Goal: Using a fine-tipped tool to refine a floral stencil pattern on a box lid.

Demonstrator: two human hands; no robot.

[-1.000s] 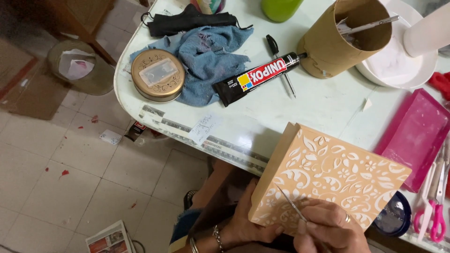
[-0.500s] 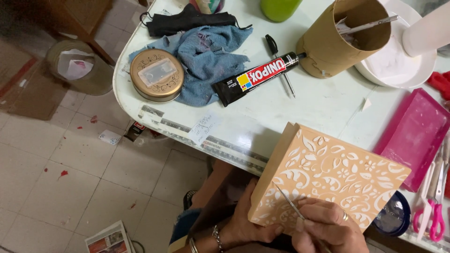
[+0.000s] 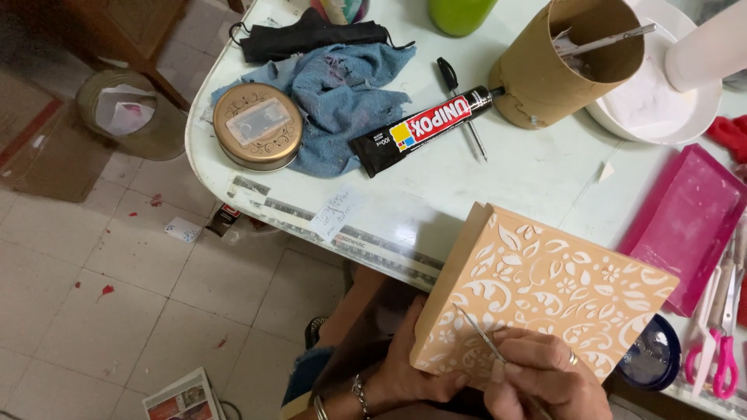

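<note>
Down by the near edge of the pale table (image 3: 545,171), the person has a square tan panel (image 3: 545,292) covered in white leaf-and-flower stencil work, held tilted over the lap with its far corner reaching over the tabletop. The left hand (image 3: 408,373) cups the lower left corner from beneath, fingers wrapped around the edge and gripping it; bracelets show at that wrist. The right hand (image 3: 545,381), with a ring on one finger, is pinched closed around a thin metal tool (image 3: 478,336), and the tool's tip rests on the panel's patterned face near that same corner.

Farther back on the table lies a black glue tube (image 3: 424,128) with a red and yellow label, set at a slant, its cap end just beside a cardboard cylinder (image 3: 564,66) that stands open with a slim stick poking out. A black pen (image 3: 461,105) lies partly under the tube. To the left is a crumpled blue rag (image 3: 342,97), and a round brass-coloured tin (image 3: 258,124) sits on the rag's edge. A white bowl (image 3: 661,101) stands behind the cylinder. On the right, a pink tray (image 3: 689,225) lies flat, and pink-handled scissors (image 3: 720,350) rest just beside it at the table's corner. Below, the tiled floor (image 3: 117,295) shows a few red specks.
</note>
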